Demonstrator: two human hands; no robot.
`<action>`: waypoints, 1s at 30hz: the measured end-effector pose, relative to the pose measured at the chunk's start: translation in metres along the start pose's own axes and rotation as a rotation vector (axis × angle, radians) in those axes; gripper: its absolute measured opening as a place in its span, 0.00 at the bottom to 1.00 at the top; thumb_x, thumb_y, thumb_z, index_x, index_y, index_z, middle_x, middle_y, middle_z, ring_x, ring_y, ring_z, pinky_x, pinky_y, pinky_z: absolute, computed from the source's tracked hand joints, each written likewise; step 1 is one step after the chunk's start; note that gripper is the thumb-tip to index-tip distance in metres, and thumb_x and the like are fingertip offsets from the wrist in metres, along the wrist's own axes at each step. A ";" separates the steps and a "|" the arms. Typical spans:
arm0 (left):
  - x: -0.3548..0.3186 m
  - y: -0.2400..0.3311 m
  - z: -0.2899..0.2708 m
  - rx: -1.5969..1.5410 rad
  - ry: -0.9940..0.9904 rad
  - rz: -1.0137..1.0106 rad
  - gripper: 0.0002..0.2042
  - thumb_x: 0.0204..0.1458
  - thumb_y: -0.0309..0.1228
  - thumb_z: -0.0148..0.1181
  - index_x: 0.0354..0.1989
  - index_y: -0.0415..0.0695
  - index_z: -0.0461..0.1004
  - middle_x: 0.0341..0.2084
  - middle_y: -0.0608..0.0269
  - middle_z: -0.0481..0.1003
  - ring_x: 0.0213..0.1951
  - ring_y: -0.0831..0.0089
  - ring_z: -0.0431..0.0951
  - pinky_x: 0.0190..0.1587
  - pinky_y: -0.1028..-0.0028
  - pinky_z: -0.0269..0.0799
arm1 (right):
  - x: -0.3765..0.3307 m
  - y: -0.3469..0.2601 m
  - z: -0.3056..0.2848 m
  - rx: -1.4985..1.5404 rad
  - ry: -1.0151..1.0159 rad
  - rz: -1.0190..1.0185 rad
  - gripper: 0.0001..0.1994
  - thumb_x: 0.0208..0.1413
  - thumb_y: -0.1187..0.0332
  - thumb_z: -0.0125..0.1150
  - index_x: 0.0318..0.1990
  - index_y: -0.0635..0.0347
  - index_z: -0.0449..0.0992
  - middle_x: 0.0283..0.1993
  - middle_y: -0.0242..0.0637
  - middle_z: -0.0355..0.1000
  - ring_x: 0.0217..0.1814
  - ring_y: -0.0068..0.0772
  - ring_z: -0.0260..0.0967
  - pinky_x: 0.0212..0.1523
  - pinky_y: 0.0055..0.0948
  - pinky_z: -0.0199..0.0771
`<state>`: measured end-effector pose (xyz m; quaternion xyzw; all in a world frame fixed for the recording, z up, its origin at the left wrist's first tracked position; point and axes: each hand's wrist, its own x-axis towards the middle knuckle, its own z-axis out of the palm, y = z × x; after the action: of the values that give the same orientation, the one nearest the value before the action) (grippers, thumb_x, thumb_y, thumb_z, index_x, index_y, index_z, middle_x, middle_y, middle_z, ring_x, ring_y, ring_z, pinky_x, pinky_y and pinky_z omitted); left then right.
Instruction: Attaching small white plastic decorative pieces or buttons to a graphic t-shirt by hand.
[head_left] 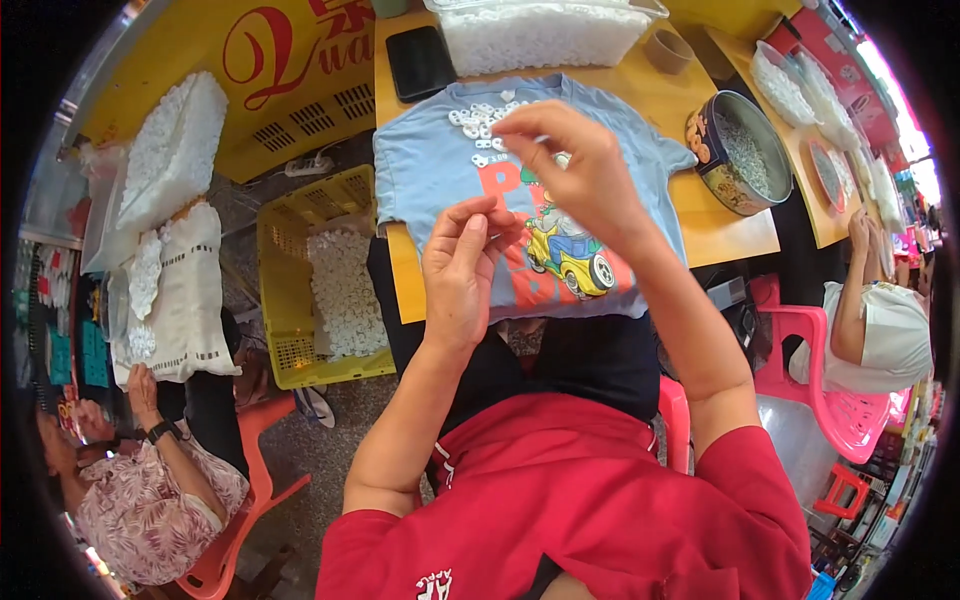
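A light blue T-shirt point(420, 150) with a printed cartoon car lies spread over the table before me. Small white plastic pieces point(485, 118) are heaped near its collar. Over the shirt's lower left part, my left hand point(462, 265) is closed, thumb against fingers. My right hand point(580, 165) is raised above the shirt's middle, farther away than the left, fingers bent into a pinch beside the white pieces. Whatever either hand pinches is too small or hidden to name.
Beyond the shirt stand a clear bin point(545, 40) of white pieces and a black phone point(420, 63). A round tin point(740, 150) holds small metallic-looking parts at right. A yellow crate point(275, 290) of white pieces sits at left. Other people sit at both sides.
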<state>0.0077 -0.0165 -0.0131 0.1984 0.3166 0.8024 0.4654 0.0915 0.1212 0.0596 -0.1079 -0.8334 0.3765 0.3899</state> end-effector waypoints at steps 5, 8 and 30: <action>0.001 -0.002 0.000 0.030 0.011 -0.039 0.09 0.63 0.26 0.46 0.47 0.36 0.69 0.37 0.56 0.75 0.42 0.69 0.76 0.51 0.68 0.72 | 0.001 0.042 -0.022 -0.299 -0.095 0.281 0.08 0.53 0.69 0.62 0.38 0.63 0.79 0.32 0.39 0.76 0.35 0.33 0.74 0.36 0.30 0.71; 0.002 -0.002 -0.002 0.031 -0.031 -0.049 0.09 0.63 0.26 0.46 0.47 0.36 0.69 0.37 0.56 0.75 0.42 0.69 0.76 0.51 0.69 0.71 | -0.001 0.061 -0.013 -0.478 -0.209 0.192 0.08 0.52 0.67 0.62 0.35 0.61 0.79 0.33 0.42 0.75 0.34 0.39 0.73 0.36 0.34 0.71; 0.004 0.001 -0.004 0.043 -0.083 -0.091 0.10 0.63 0.27 0.47 0.48 0.37 0.68 0.37 0.57 0.75 0.42 0.70 0.76 0.50 0.69 0.70 | 0.030 0.078 0.024 -0.766 -0.336 -0.100 0.06 0.48 0.64 0.63 0.30 0.55 0.79 0.34 0.34 0.73 0.39 0.41 0.72 0.38 0.39 0.73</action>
<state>0.0029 -0.0149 -0.0156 0.2267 0.3230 0.7646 0.5095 0.0446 0.1766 0.0110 -0.1415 -0.9694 0.0322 0.1982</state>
